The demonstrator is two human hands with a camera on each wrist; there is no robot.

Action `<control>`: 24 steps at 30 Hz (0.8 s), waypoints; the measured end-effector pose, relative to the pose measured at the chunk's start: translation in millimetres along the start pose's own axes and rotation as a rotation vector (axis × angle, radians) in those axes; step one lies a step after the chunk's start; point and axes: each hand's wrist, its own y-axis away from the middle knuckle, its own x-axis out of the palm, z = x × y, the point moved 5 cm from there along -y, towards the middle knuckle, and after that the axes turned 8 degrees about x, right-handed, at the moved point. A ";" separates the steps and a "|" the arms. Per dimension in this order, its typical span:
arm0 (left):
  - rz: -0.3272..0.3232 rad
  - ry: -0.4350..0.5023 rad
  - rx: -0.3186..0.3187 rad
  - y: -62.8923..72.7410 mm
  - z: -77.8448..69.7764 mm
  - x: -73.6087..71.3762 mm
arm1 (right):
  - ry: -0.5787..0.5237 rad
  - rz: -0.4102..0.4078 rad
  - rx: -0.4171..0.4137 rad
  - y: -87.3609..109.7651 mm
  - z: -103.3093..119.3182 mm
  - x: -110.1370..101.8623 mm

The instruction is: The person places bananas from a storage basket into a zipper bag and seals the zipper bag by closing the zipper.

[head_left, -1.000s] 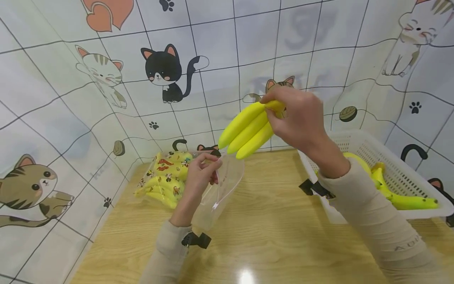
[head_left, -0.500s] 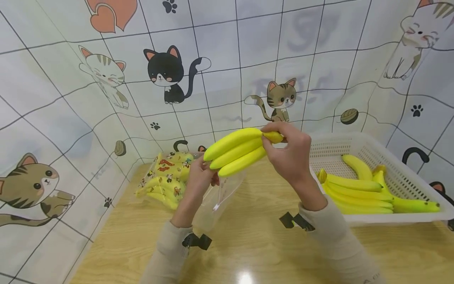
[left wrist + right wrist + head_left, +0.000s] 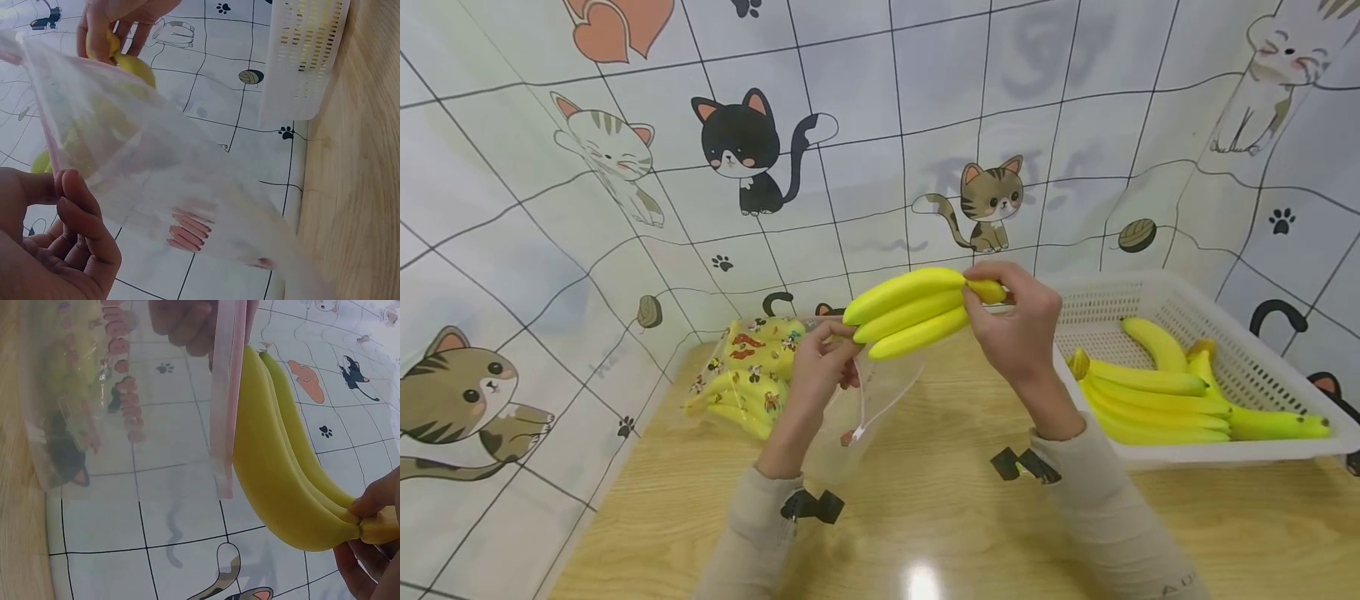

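Observation:
My right hand (image 3: 1021, 325) grips a bunch of yellow bananas (image 3: 913, 315) by its stem, above the table. The tips point left toward my left hand (image 3: 822, 367), which pinches the top edge of a clear zip bag (image 3: 880, 404) between thumb and fingers. A white slider sits on the bag's zip edge. In the right wrist view the bananas (image 3: 269, 456) lie right beside the pink zip strip (image 3: 229, 412), partly behind it. Through the cloudy plastic of the bag (image 3: 156, 162) in the left wrist view, the bananas show faintly.
On the left of the wooden table (image 3: 985, 517) lies a printed clear bag (image 3: 752, 375) with bananas inside. At the right stands a white perforated basket (image 3: 1247, 454) holding several bananas (image 3: 1157, 408). A cat-patterned cloth (image 3: 880, 167) rises behind the table.
My right hand has lowered the banana bunch to the height of the bag's mouth and tilted it flatter. My left hand keeps its pinch on the bag, almost in place.

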 end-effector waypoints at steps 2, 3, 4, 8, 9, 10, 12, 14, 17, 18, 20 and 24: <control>-0.007 0.003 0.011 1.1 -2.1 -1.6 | 0.007 0.000 0.016 0.5 -3.6 -0.9; -0.010 0.003 0.014 1.7 -3.0 -2.4 | 0.008 0.000 0.024 0.8 -5.1 -1.2; -0.013 0.006 0.016 2.3 -3.7 -3.0 | 0.012 0.000 0.027 1.1 -6.3 -1.6; -0.014 0.004 0.021 2.8 -4.2 -4.1 | 0.030 0.018 0.017 2.0 -9.5 -1.1; -0.016 0.004 0.020 2.6 -3.8 -4.4 | 0.039 0.026 0.009 2.0 -9.8 -0.6; -0.019 0.005 0.017 2.6 -2.7 -4.8 | 0.048 0.036 0.004 2.4 -10.1 -0.2; -0.028 -0.004 0.013 2.6 -0.9 -6.0 | 0.068 0.056 -0.004 3.2 -10.4 0.3; -0.038 -0.011 0.013 2.7 0.8 -6.9 | 0.087 0.067 -0.010 3.6 -10.3 -0.5; -0.047 -0.035 0.023 2.8 1.7 -8.1 | 0.119 0.067 -0.021 3.1 -10.0 -3.4; -0.050 -0.039 0.029 2.9 1.3 -8.3 | 0.130 0.067 -0.025 2.7 -9.8 -4.4; -0.053 -0.044 0.038 2.9 0.3 -8.3 | 0.148 0.071 -0.034 1.8 -9.5 -5.7; -0.041 -0.035 0.045 1.6 -2.6 -4.6 | 0.158 0.105 -0.058 1.5 -9.1 -4.4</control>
